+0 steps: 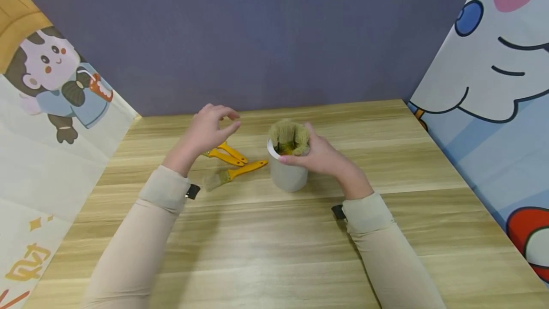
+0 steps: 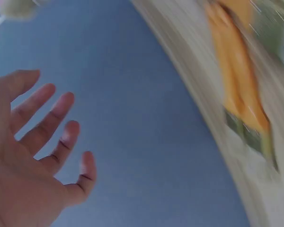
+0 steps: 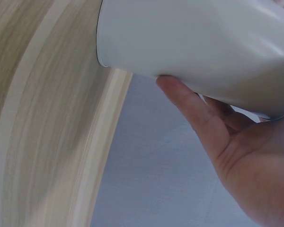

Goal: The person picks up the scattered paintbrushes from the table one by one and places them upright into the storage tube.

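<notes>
A white cylindrical container (image 1: pixel 289 178) stands upright on the table, holding paintbrushes (image 1: pixel 288 132) with their bristles up at its mouth. My right hand (image 1: pixel 322 155) grips it near the rim, thumb across the front and fingers round the far side. In the right wrist view the container's smooth side (image 3: pixel 189 42) fills the top. My left hand (image 1: pixel 209 128) is in the air at the left, fingers loosely bent with nothing between them. Below and beside it lie two yellow-handled paintbrushes (image 1: pixel 227 157), close together. Another yellow-handled paintbrush (image 1: pixel 240 171) lies nearer me, its handle end beside the container.
The wood-grain table (image 1: pixel 266 252) runs back to a plain dark blue-grey wall (image 1: pixel 274 37). Cartoon-printed panels stand at the left (image 1: pixel 51 166) and right (image 1: pixel 480 85) edges.
</notes>
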`<state>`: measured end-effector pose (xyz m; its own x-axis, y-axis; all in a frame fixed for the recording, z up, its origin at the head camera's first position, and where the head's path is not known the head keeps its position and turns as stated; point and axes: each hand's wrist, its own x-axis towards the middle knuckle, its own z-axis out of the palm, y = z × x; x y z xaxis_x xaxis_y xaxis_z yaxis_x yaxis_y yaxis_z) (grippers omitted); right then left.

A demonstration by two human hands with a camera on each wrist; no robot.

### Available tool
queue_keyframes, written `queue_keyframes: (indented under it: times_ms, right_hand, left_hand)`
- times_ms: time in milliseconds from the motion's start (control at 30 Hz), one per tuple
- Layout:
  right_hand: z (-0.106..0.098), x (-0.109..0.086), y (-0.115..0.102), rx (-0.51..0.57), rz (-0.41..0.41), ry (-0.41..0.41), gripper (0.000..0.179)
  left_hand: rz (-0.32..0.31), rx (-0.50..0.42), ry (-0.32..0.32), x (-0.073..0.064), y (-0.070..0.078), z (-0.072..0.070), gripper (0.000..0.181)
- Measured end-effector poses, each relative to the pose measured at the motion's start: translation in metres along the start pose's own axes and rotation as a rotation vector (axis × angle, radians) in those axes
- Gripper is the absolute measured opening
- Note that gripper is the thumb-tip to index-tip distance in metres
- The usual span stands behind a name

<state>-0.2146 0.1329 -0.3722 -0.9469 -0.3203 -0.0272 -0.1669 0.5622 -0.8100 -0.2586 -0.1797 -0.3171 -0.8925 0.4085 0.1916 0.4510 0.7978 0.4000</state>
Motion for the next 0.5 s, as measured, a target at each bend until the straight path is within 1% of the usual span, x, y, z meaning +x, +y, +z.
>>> queue_keyframes:
  times_ms: [133, 233, 367, 500]
  right_hand:
    - [0.0, -0.001, 0.0, 0.003, 0.008, -0.001, 0.108]
    - [0.0, -0.001, 0.0, 0.008, 0.013, 0.002, 0.108]
    - [0.0, -0.002, 0.0, 0.014, 0.011, -0.007, 0.11]
    - [-0.001, -0.002, -0.001, 0.012, 0.015, -0.016, 0.116]
  left_hand:
    - [-0.071, 0.023, -0.061, -0.005, -0.033, -0.004, 0.038]
    - [-0.092, 0.068, -0.099, -0.012, -0.053, -0.004, 0.04]
    - [-0.102, 0.113, -0.158, -0.021, -0.073, -0.001, 0.042]
    - [-0.109, 0.116, -0.227, -0.027, -0.084, 0.002, 0.045]
